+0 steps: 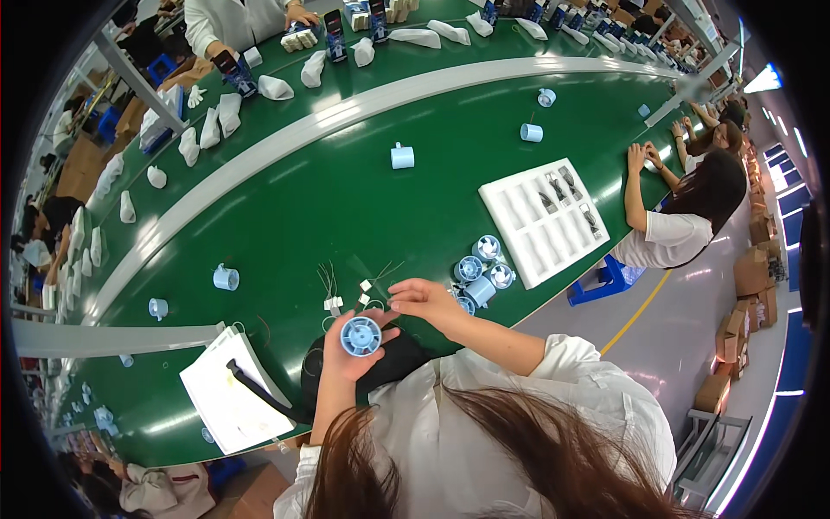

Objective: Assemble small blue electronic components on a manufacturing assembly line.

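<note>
My left hand [339, 362] is closed around a light-blue round fan housing [360, 336], its spoked open side facing up. Just to the right, my right hand [430, 303] has its thumb and fingertips drawn together near the left fingers. Whatever it may pinch is too small to make out. Beyond the hands, small white connector pieces [333, 304] with thin wires lie on the green table. Several blue fan housings [479, 291] are clustered to the right of my right hand.
A white foam tray [527, 251] with black parts lies at right. White sheets [226, 389] with a black strap rest at left. Blue cup-shaped housings [402, 156] are scattered about. A curved grey rail [259, 143] crosses the green table. Co-workers sit at right [692, 216] and stand opposite.
</note>
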`<control>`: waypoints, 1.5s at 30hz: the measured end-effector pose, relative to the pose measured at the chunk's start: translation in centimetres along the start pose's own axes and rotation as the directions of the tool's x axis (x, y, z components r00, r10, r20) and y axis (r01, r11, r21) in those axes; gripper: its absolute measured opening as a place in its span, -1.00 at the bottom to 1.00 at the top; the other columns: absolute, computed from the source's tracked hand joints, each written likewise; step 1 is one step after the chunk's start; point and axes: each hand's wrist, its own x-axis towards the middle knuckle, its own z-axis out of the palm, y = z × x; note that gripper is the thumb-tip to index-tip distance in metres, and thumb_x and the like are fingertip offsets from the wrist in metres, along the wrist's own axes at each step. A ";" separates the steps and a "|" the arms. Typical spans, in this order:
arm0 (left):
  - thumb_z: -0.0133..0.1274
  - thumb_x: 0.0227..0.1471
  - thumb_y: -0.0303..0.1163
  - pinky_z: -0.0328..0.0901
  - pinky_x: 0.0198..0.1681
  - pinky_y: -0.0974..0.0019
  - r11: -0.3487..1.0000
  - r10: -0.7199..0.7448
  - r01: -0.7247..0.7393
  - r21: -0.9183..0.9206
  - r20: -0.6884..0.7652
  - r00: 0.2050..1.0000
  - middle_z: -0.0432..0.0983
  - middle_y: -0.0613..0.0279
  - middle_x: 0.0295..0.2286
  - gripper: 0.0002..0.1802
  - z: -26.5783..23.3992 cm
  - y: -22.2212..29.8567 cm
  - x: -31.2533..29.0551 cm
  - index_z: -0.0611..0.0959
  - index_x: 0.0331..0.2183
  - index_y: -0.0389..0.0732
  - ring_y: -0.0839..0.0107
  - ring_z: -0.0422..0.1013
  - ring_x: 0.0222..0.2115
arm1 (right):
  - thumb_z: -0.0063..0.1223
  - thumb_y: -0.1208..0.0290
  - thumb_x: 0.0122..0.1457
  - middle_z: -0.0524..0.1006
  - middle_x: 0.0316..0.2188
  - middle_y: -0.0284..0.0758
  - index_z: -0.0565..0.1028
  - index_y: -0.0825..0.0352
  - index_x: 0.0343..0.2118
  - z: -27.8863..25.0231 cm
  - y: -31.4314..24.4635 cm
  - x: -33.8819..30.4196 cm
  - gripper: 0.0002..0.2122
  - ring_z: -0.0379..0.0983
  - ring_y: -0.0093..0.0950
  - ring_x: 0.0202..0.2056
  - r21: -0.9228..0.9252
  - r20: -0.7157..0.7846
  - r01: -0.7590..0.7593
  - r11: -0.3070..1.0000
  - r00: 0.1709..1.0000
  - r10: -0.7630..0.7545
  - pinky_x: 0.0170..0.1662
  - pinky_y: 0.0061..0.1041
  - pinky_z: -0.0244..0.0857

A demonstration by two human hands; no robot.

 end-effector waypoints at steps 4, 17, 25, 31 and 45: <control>-0.19 -0.01 -0.06 0.40 -0.55 0.26 0.999 0.013 -0.017 0.047 0.082 0.997 0.37 0.00 -0.18 -0.43 0.4 -0.2 1.7 0.43 -0.15 -0.39 0.03 0.37 -0.22 | 0.04 0.46 0.05 0.46 -0.23 -0.28 0.35 0.41 -0.13 0.3 0.0 0.1 -0.69 0.37 -0.55 -0.16 0.078 0.004 0.055 0.995 0.998 -0.056 -0.07 -0.58 0.20; -0.05 -0.09 -0.15 0.37 -0.39 0.36 0.756 0.322 -0.249 0.606 -0.012 0.947 0.46 -0.01 -0.36 -0.53 3.2 -0.2 2.3 0.50 -0.31 -0.42 0.25 0.45 -0.44 | -0.17 0.30 0.18 0.46 -0.44 -0.42 0.47 0.39 -0.22 0.8 -0.4 -0.1 -0.73 0.35 -0.62 -0.35 0.063 -0.157 0.128 0.990 0.981 -0.117 -0.25 -0.67 0.22; 0.02 -0.26 -0.16 0.35 -0.47 0.42 0.675 0.230 -0.186 0.714 0.036 0.973 0.47 -0.03 -0.46 -0.47 6.2 -0.4 1.3 0.50 -0.32 -0.45 0.32 0.45 -0.52 | -0.05 0.39 0.12 0.37 -0.54 -0.49 0.46 0.38 -0.32 -1.2 -3.9 -0.3 -0.83 0.24 -0.72 -0.51 0.410 0.139 -0.091 0.908 0.990 0.036 -0.41 -0.70 0.19; -0.01 -0.28 -0.13 0.35 -0.49 0.44 0.657 0.164 -0.155 0.738 0.061 0.985 0.48 -0.06 -0.54 -0.42 7.1 -1.6 1.0 0.49 -0.27 -0.45 0.33 0.45 -0.56 | -0.05 0.41 0.12 0.43 -0.45 -0.43 0.45 0.39 -0.31 -2.2 -6.4 -0.7 -0.84 0.30 -0.71 -0.50 0.512 0.033 -0.001 0.859 0.999 -0.018 -0.47 -0.76 0.23; -0.16 -0.02 -0.16 0.28 -0.24 0.33 0.815 0.482 -0.450 0.364 0.004 0.876 0.43 0.12 -0.32 -0.58 9.9 -1.2 3.2 0.48 -0.28 -0.33 0.34 0.39 -0.32 | 0.15 0.53 -0.10 0.42 -0.67 -0.40 0.46 0.36 -0.57 2.2 -8.5 -4.7 -0.92 0.25 -0.64 -0.70 -0.669 0.011 0.523 0.528 0.718 -0.696 -0.66 -0.66 0.10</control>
